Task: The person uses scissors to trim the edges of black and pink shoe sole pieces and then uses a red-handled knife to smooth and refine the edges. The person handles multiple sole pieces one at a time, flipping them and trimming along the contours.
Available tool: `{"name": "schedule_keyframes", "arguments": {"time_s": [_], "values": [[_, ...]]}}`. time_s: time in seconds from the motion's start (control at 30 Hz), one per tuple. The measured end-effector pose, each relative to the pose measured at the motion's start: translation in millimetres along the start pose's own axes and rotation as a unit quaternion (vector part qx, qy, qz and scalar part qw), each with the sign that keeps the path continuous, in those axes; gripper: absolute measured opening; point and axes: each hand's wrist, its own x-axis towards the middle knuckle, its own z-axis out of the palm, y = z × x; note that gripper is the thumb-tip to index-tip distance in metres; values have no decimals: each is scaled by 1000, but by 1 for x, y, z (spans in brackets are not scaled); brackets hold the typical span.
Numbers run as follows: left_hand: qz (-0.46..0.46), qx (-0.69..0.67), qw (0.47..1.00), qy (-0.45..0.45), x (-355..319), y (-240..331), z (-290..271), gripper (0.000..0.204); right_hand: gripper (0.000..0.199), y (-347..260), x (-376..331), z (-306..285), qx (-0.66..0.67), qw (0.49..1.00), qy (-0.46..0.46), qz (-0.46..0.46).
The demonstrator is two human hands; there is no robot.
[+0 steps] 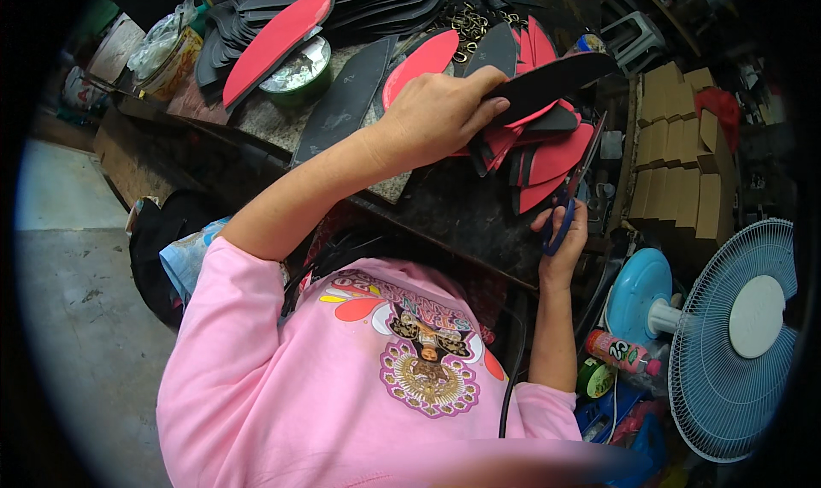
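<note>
My left hand (432, 118) reaches across the workbench and pinches a curved black sheet piece (560, 77) between thumb and fingers. At the bench's right side, my right hand (575, 231) is closed on the blue handles of a pair of scissors (560, 225). The scissors' blades point up and away, alongside a heap of red and black cut pieces (552, 161). The held black piece hangs over this heap and hides part of it. Left of my left hand lie a red piece (423, 60) and a dark grey leaf-shaped piece (346, 94).
A stack of black pieces (376, 13) fills the far bench. A long red piece (278, 43) rests against a green tub (299, 82). Metal rings (469, 28) lie behind. Brown boxes (680, 146) and a standing fan (735, 334) are on the right.
</note>
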Motion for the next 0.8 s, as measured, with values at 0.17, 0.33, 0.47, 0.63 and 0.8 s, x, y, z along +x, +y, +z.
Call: {"name": "schedule_keyframes", "arguments": {"time_s": [0.17,0.33,0.47,0.63,0.8], "values": [[-36,-47,998,1,4,-2,1,49,26,-1,0,3,11,1000,0,-16],[46,57,991,109,2,-8,10,67,25,-4,-1,4,22,1000,8,-15],[49,128,988,77,-1,-16,8,71,26,-4,-1,4,25,1000,7,-13],[77,61,993,-61,-17,-6,19,80,35,-2,0,5,-19,999,12,-31],[69,111,984,-118,-12,3,12,92,27,-5,-1,4,20,1000,9,-13]]}}
